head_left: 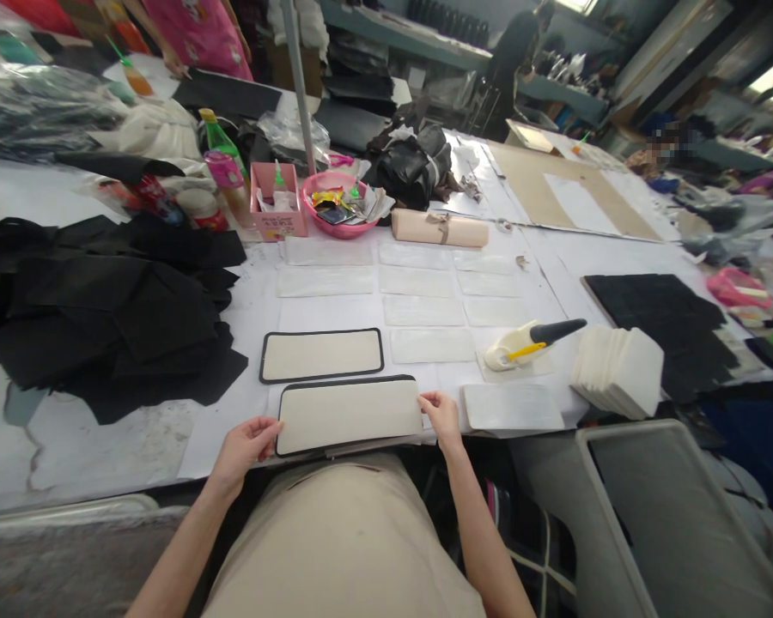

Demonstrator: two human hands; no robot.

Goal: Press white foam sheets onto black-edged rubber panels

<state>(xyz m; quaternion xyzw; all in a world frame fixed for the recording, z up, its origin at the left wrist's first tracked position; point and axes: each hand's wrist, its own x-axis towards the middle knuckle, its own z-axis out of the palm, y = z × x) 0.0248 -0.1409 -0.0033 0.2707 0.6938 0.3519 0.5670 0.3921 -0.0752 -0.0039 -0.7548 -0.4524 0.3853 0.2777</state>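
Observation:
Close to the table's front edge lies a long beige panel (348, 416) with rounded corners and a black border showing along its top, left side and bottom. My left hand (246, 448) is closed on its left end, thumb and fingertips pinched at the edge. At the opposite end my right hand (443, 418) pinches the panel's right edge. Just beyond it rests a similar black-bordered panel (322, 354), touched by neither hand. To the right of my right hand sits a stack of white rectangular pieces (512, 406).
Rows of white strips (422, 311) cover the middle of the table. Black sheets (109, 300) are heaped left. A white container with a dark-handled brush (521, 345) and white pads (618, 369) stand right. Behind are a pink basin (338, 227) and a beige roll (439, 230).

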